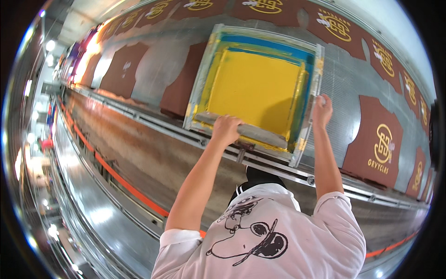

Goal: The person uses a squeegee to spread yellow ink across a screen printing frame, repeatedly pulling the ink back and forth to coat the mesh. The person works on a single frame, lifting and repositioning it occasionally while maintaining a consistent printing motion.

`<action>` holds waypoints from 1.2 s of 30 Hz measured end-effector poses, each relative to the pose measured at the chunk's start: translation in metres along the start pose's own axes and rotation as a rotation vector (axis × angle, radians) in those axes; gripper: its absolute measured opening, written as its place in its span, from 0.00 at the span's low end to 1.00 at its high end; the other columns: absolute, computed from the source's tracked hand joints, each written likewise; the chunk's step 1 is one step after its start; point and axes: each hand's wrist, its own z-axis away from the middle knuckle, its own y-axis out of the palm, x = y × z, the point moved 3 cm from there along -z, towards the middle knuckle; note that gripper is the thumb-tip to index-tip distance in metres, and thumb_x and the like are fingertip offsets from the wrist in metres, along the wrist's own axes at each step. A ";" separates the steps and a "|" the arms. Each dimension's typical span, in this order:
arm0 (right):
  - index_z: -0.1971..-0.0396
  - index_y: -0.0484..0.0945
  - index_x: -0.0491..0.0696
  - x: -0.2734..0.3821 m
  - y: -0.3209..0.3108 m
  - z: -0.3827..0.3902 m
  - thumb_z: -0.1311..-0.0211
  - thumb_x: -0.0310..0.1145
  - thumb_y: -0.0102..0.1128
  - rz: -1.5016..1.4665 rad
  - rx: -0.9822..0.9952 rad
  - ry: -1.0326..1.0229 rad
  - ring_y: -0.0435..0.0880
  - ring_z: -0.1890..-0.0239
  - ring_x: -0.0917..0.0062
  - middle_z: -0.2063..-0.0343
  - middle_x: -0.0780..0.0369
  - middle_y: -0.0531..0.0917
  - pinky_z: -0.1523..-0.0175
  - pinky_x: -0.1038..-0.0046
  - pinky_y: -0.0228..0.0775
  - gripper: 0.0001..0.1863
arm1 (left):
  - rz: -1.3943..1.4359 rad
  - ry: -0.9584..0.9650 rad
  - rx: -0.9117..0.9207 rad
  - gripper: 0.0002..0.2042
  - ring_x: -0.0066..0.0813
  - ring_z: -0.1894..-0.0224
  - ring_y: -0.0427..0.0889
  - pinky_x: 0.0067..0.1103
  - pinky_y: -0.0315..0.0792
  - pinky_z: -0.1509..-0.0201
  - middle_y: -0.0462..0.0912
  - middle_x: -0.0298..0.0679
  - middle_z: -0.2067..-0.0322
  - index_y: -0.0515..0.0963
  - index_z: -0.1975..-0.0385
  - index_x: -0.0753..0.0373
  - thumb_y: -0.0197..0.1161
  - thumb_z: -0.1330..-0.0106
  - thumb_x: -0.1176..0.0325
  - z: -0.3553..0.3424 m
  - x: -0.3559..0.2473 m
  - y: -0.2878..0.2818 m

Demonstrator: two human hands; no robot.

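Observation:
A screen-printing frame with metal rails lies on the long table before me. Bright yellow ink covers most of its mesh, and a blue band runs along the far side. Across the near end rests a squeegee, a long greyish bar. My left hand is closed over the squeegee, left of its middle. At the frame's right rail, my right hand has its fingers curled on the edge. From under the frame's left side a brown fabric piece sticks out.
Brown fabric pieces with yellow prints lie to the right and along the far side. A brown piece with only a small pale mark lies left. A metal rail edges the table; an orange-edged metal table runs behind me.

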 end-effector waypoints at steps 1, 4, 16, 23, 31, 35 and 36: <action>0.45 0.80 0.49 -0.007 0.010 0.003 0.34 0.45 0.61 0.001 -0.038 -0.005 0.79 0.70 0.71 0.74 0.61 0.82 0.57 0.66 0.72 0.23 | -0.015 0.043 0.005 0.20 0.41 0.49 0.81 0.36 0.72 0.41 0.88 0.36 0.56 0.86 0.58 0.54 0.70 0.55 0.75 -0.006 0.005 -0.002; 0.43 0.79 0.50 -0.029 0.013 0.006 0.34 0.44 0.60 -0.068 0.030 0.092 0.79 0.72 0.73 0.76 0.63 0.81 0.58 0.66 0.71 0.22 | -0.044 0.170 -0.013 0.21 0.39 0.49 0.81 0.35 0.72 0.41 0.87 0.33 0.54 0.86 0.56 0.53 0.70 0.54 0.74 -0.006 0.006 0.015; 0.41 0.76 0.54 -0.040 0.022 -0.008 0.34 0.42 0.60 0.096 -0.009 0.079 0.83 0.70 0.71 0.74 0.62 0.84 0.57 0.66 0.73 0.22 | -0.191 0.442 0.011 0.18 0.37 0.53 0.81 0.35 0.74 0.46 0.87 0.34 0.57 0.84 0.53 0.52 0.71 0.46 0.64 -0.108 -0.013 -0.018; 0.41 0.76 0.56 -0.045 0.028 -0.009 0.35 0.44 0.63 0.142 0.031 0.140 0.80 0.72 0.75 0.75 0.64 0.81 0.62 0.69 0.72 0.23 | -0.195 0.473 0.085 0.10 0.43 0.55 0.83 0.39 0.77 0.50 0.86 0.40 0.65 0.84 0.65 0.56 0.70 0.42 0.60 -0.267 -0.020 -0.029; 0.42 0.76 0.54 -0.053 0.029 -0.006 0.35 0.45 0.66 0.112 0.039 0.187 0.75 0.75 0.81 0.76 0.68 0.77 0.64 0.75 0.70 0.24 | -0.142 0.470 0.234 0.19 0.46 0.52 0.85 0.39 0.78 0.49 0.87 0.45 0.57 0.84 0.53 0.57 0.71 0.41 0.56 -0.379 -0.015 -0.024; 0.40 0.75 0.49 -0.056 0.026 -0.011 0.36 0.51 0.67 0.106 0.014 0.172 0.78 0.60 0.75 0.60 0.61 0.79 0.54 0.69 0.72 0.31 | -0.134 0.483 0.300 0.22 0.45 0.52 0.85 0.38 0.78 0.49 0.87 0.45 0.57 0.84 0.52 0.58 0.72 0.43 0.53 -0.391 0.023 -0.042; 0.39 0.74 0.47 -0.053 0.026 -0.018 0.37 0.53 0.67 0.209 -0.027 0.157 0.78 0.55 0.72 0.54 0.59 0.78 0.50 0.67 0.72 0.33 | -0.164 0.495 0.304 0.23 0.45 0.53 0.85 0.38 0.78 0.49 0.87 0.45 0.57 0.84 0.52 0.58 0.72 0.43 0.52 -0.393 0.039 -0.052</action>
